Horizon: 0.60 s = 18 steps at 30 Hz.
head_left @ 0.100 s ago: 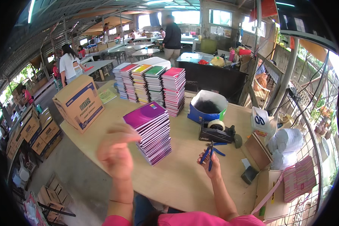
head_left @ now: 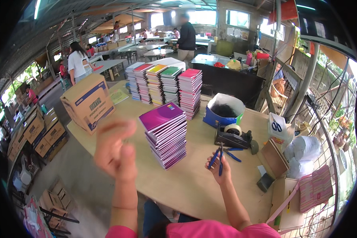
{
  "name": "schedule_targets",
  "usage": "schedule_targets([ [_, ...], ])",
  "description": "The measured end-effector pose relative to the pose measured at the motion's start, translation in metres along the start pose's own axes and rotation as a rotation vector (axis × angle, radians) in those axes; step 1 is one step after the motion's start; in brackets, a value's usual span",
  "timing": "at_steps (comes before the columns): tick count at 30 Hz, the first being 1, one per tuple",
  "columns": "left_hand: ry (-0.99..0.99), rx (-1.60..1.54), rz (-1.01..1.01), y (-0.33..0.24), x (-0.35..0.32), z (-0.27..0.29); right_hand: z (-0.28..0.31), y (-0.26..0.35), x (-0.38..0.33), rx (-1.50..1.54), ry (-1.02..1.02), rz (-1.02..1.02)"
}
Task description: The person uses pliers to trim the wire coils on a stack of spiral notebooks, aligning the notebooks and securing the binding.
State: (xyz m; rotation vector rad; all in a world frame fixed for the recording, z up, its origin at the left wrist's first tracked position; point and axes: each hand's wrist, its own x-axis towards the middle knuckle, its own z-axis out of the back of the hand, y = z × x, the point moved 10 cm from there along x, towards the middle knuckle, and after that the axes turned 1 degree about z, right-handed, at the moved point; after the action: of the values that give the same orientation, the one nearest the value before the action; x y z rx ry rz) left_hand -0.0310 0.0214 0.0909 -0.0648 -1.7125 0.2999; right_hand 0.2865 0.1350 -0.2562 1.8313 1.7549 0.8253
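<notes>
My left hand (head_left: pixel 117 148) is raised left of a tall stack of purple-covered notebooks (head_left: pixel 166 135), apart from it. Motion blurs its curled fingers, but the thumb stands off from them and nothing shows between. In my right hand (head_left: pixel 222 170) is a pair of blue-handled pliers (head_left: pixel 220 160), jaws pointing up, held over the table to the right of the stack. Another blue-handled tool (head_left: pixel 234 155) lies on the table just beyond that hand, its far end hidden. The purple stack stands upright, its edges slightly uneven.
Behind stand several notebook stacks (head_left: pixel 190 93) in different colours. A cardboard box (head_left: pixel 89 104) occupies the table's left side. Toward the right are a blue-and-white container (head_left: pixel 222 113) with dark contents, a black tape dispenser (head_left: pixel 234 139), an open brown box (head_left: pixel 274 160) and white rolls (head_left: pixel 305 148).
My left hand has drawn left, away from the purple stack, and its fingers have curled. The right hand keeps the pliers in nearly the same place. The whole view has shifted slightly.
</notes>
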Motion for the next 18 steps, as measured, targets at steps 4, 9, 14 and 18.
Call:
schedule_targets([
  [4, 0.064, 0.523, 0.222, 0.097, 0.008, 0.027, -0.070, -0.021, -0.003, 0.031, -0.034, -0.056],
  [9, 0.292, 0.050, 0.868, 0.228, -0.075, 0.029, -0.150, 0.002, -0.013, -0.659, 0.153, 0.256],
  [14, 0.092, -0.037, 0.694, 0.218, -0.072, 0.021, -0.165, -0.019, -0.015, -0.244, 0.103, -0.043],
  [18, 0.295, -0.085, 0.731, 0.228, -0.079, 0.010, -0.171, -0.029, -0.018, 0.252, 0.038, -0.201],
])
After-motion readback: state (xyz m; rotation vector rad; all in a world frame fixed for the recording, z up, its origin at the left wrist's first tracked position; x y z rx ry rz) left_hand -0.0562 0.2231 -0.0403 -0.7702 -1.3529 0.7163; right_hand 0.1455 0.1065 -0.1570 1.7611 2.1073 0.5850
